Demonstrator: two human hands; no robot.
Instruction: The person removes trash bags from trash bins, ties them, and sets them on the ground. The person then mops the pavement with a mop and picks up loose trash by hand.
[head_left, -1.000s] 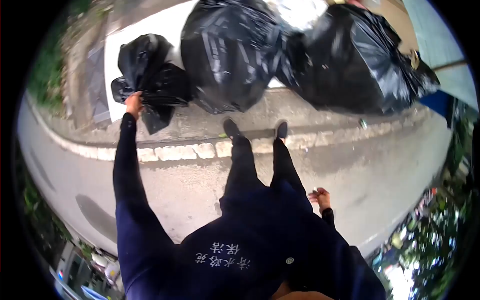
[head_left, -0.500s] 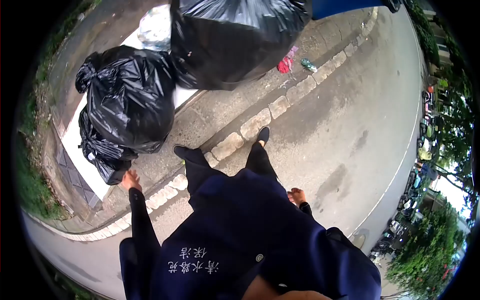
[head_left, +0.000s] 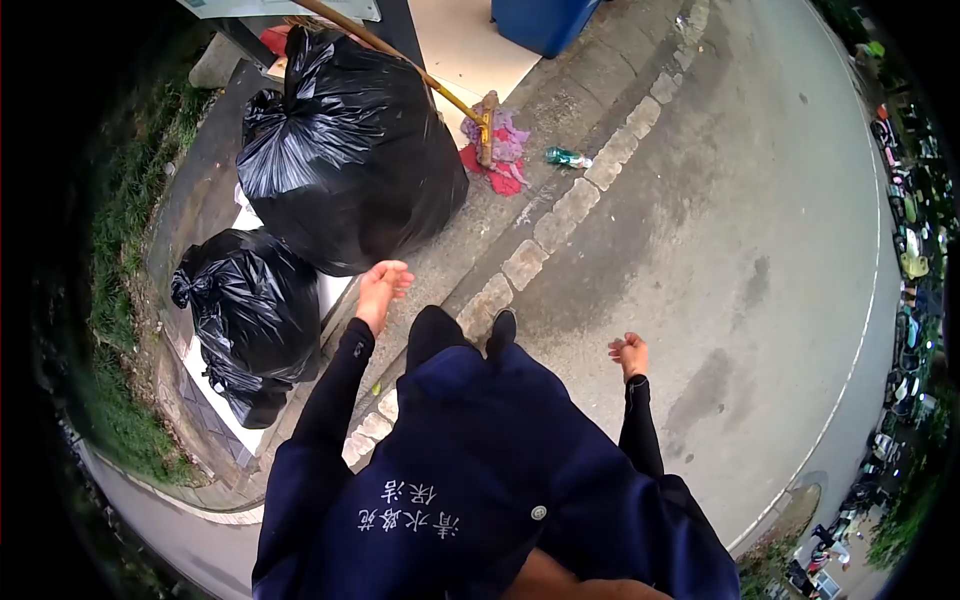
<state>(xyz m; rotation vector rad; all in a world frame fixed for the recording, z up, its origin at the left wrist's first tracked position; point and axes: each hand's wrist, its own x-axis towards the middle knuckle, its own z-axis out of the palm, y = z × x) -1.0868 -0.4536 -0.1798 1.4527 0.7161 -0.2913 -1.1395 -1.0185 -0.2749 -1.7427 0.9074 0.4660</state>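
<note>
Near the lower edge of a large tied black garbage bag (head_left: 365, 160), my left hand (head_left: 381, 290) holds nothing, its fingers slightly curled and apart. Whether the fingertips touch the bag is hard to tell. Over the grey road, my right hand (head_left: 630, 355) hangs free with loosely bent, parted fingers. Smaller black garbage bags stand to the left, a rounder knotted bag (head_left: 255, 300) and a lower one (head_left: 250, 398) beside it. Behind the large bag a mop (head_left: 487, 130) with a yellowish pole rests its purple and red cloth head on the pavement.
A green plastic bottle (head_left: 568, 157) lies by the stone curb (head_left: 570, 215). At the top stands a blue bin (head_left: 548, 25) near a pale board (head_left: 470, 45). Grass (head_left: 120, 340) borders the left side, and parked bikes (head_left: 905, 230) line the far right.
My view has shifted, bringing the mop into sight. My left hand has moved from beside the small bag to near the large bag. My right hand has come forward from my hip.
</note>
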